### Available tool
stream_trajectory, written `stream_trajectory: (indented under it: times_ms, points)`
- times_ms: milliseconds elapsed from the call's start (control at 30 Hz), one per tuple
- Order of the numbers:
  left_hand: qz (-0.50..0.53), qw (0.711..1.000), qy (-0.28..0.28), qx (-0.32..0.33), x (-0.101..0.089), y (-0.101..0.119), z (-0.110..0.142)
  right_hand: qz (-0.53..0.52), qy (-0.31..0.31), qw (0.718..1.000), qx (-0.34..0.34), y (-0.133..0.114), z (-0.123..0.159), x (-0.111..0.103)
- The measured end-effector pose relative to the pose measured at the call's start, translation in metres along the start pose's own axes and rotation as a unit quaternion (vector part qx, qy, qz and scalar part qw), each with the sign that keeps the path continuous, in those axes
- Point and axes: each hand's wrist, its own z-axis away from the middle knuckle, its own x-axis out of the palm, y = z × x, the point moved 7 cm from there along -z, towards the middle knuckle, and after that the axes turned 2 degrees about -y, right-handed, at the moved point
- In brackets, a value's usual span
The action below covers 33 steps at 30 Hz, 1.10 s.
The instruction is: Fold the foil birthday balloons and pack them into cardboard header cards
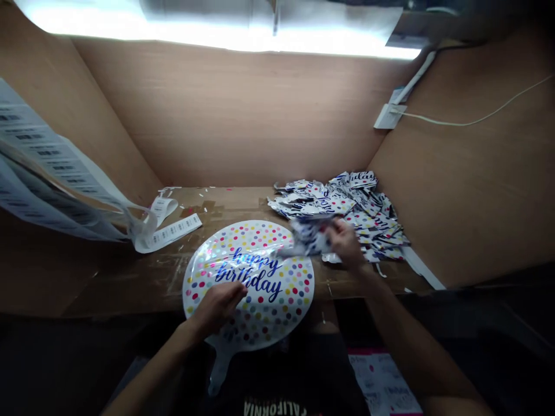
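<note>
Tan wood-veneer walls [225, 110] boxing in three sides of a brown cardboard-topped desk [130, 283], beneath a glaring white strip light [217, 29] along the top of the view. Near the middle of the desk, a round white foil balloon [277, 300] with multicoloured polka dots and blue "happy birthday" script, lying flat, its narrow foil tail [219, 364] hanging past the near desk edge at 6 o'clock. Left hand [215, 309] spread open and palm down on the balloon's lower left, the grip closed on nothing, fingers [234, 294] just touching the lettering. Right hand [344, 242] pinched shut on a crumpled white-and-blue foil balloon [309, 238], held just past the round balloon's rim at 1 o'clock, one shiny foil edge trailing over the round balloon's upper face. At 2 o'clock from the round balloon, a loose heap of flattened foil balloons [359, 211] just beside the right hand, spreading close to the back and right walls. Past the heap, a white plastic strip [422, 268] running toward the desk's far right edge. At 10 o'clock, curled white barcode labels [169, 228] on the desk, joined to long barcode sheets [52, 167] hanging in from the left of the view, with only a narrow band of scrap-flecked cardboard between labels and balloon.
</note>
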Motion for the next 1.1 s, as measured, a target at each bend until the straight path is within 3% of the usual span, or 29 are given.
stream_trajectory:
  times_ms: [100,167,200,267,400,433,500,600,767,933,1000,1067,1100]
  points:
    - [-0.127,0.982,-0.076,0.113,0.010,-0.022,0.024,0.050,0.143,0.987,-0.051,-0.015,-0.078,-0.088]
    - [-0.190,0.972,-0.094,0.103,0.021,-0.033,0.028,0.105,0.145,0.979,-0.103,-0.021,-0.107,-0.102]
    - [-0.208,0.971,-0.089,0.076,0.027,-0.036,0.026,0.129,0.121,0.976,-0.127,-0.022,-0.110,-0.092]
    - [-0.224,0.972,-0.069,0.013,0.039,-0.036,0.015,0.167,0.016,0.973,-0.161,-0.018,-0.088,-0.040]
    - [-0.204,0.975,-0.021,-0.083,0.053,-0.032,-0.011,0.198,-0.250,0.925,-0.206,0.003,0.032,0.102]
    - [-0.189,0.978,-0.024,-0.087,0.053,-0.033,-0.015,0.229,-0.319,0.891,-0.226,0.011,0.064,0.130]
    - [-0.147,0.986,-0.053,-0.063,0.050,-0.038,-0.018,0.288,-0.372,0.851,-0.234,0.028,0.105,0.159]
    - [-0.092,0.992,-0.082,-0.030,0.036,-0.050,-0.016,0.329,-0.397,0.827,-0.222,0.045,0.118,0.166]
    - [-0.112,0.983,-0.097,-0.105,0.021,-0.072,-0.038,0.311,-0.408,0.850,-0.118,0.051,0.090,0.165]
    - [-0.103,0.980,-0.089,-0.145,0.006,-0.079,-0.074,0.302,-0.424,0.847,-0.103,0.041,0.079,0.176]
    - [-0.101,0.983,-0.054,-0.143,-0.009,-0.072,-0.071,0.303,-0.451,0.834,-0.090,0.040,0.076,0.178]
    - [-0.115,0.986,0.035,-0.112,-0.026,-0.052,-0.054,0.293,-0.496,0.813,-0.087,0.038,0.073,0.180]
    - [-0.131,0.982,0.112,-0.074,-0.034,-0.037,-0.040,0.289,-0.518,0.801,-0.083,0.037,0.069,0.180]
